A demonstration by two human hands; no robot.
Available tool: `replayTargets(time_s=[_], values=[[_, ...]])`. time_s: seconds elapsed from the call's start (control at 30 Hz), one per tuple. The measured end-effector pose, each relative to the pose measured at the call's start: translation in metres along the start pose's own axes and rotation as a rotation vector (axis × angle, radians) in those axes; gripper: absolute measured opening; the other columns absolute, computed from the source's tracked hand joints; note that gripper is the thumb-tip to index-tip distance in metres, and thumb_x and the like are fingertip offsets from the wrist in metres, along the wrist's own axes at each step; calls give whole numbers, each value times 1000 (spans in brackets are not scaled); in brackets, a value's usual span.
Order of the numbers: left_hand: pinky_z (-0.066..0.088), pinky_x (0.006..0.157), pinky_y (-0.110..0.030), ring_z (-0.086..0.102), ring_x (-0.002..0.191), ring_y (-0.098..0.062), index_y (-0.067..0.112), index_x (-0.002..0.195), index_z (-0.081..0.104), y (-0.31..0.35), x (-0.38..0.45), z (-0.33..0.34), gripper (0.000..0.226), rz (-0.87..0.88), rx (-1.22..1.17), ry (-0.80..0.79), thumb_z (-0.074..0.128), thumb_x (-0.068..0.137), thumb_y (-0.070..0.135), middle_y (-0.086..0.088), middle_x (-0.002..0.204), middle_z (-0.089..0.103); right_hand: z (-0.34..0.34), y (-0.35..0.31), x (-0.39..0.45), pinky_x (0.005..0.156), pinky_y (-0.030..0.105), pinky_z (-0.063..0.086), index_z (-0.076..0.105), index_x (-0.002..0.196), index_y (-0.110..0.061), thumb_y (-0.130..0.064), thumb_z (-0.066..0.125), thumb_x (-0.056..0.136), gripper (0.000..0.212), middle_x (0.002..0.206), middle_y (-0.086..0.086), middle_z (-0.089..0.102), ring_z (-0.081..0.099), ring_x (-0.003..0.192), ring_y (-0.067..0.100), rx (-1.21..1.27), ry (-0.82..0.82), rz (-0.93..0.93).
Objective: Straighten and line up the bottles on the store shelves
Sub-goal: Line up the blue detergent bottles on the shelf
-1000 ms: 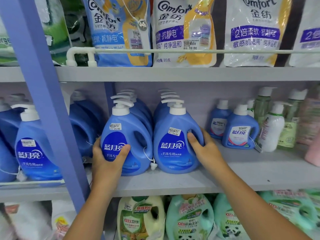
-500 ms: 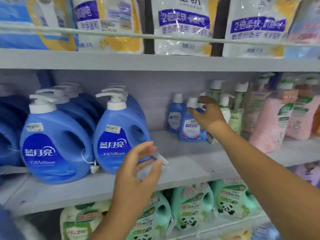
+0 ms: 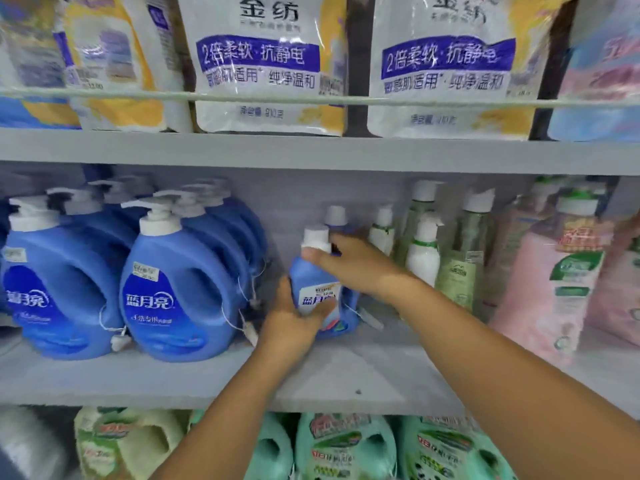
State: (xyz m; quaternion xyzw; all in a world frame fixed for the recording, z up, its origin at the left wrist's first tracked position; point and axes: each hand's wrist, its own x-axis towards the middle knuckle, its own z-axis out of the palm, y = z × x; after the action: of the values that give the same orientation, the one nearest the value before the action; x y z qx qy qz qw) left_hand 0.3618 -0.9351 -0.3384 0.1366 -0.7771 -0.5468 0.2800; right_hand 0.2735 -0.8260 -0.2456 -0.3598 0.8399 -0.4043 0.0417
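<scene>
A small blue detergent bottle (image 3: pixel 311 282) with a white cap stands on the middle shelf (image 3: pixel 329 379), tilted slightly left. My left hand (image 3: pixel 294 320) grips its lower body from the left. My right hand (image 3: pixel 353 265) holds its shoulder and neck from the right, thumb by the cap. A second small blue bottle (image 3: pixel 335 216) stands just behind, mostly hidden. Two rows of large blue pump bottles (image 3: pixel 173 296) stand to the left.
White and green slim bottles (image 3: pixel 424 251) and pink bottles (image 3: pixel 550 282) fill the shelf's right side. Softener pouches (image 3: pixel 266 64) hang behind a rail on the upper shelf. Green jugs (image 3: pixel 346 448) sit on the shelf below. Bare shelf lies in front of the small bottle.
The view swung right. Both hands left the large blue pump bottles and moved to the small blue bottle, which they now hold.
</scene>
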Motion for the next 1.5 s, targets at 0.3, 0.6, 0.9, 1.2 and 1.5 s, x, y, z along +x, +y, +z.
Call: replayTargets(time_s=[0.3, 0.6, 0.9, 1.2, 1.5], values=[[48, 82, -17, 61, 102, 1, 34, 120, 45, -3, -45, -15, 49, 113, 136, 189, 79, 84, 30, 16, 112, 60, -3, 2, 72, 107, 38, 42, 24, 157, -6, -48, 60, 97, 82, 147, 22, 42, 47, 134, 39, -144, 263, 259], [52, 84, -36, 61, 112, -17, 27, 140, 35, -3, -68, -44, 66, 111, 189, 173, 74, 88, 39, 8, 130, 57, 37, 10, 71, 89, 37, 48, 35, 142, -8, -36, 73, 89, 71, 130, 17, 56, 58, 119, 37, -526, 259, 276], [51, 71, -28, 65, 94, 1, 44, 136, 32, -9, -77, -93, 64, 86, 99, -108, 73, 87, 41, 21, 118, 64, -1, -12, -45, 73, 30, 49, 47, 113, -23, -37, 76, 82, 45, 97, -6, 61, 63, 93, 20, -422, 246, 351], [44, 65, -25, 63, 93, -2, 41, 105, 46, -16, -50, -102, 41, 39, 35, -302, 79, 80, 39, 20, 104, 67, 15, 4, -153, 68, 18, 51, 62, 116, -29, -31, 83, 83, 39, 102, -13, 71, 67, 86, -3, 46, 668, 320], [52, 75, -22, 66, 88, 14, 52, 102, 55, -12, -37, -69, 41, 49, -108, -335, 83, 81, 31, 41, 96, 68, 32, 29, -189, 86, 51, 59, 65, 117, -34, -56, 86, 68, 58, 108, 3, 74, 72, 100, 20, 266, 715, 308]])
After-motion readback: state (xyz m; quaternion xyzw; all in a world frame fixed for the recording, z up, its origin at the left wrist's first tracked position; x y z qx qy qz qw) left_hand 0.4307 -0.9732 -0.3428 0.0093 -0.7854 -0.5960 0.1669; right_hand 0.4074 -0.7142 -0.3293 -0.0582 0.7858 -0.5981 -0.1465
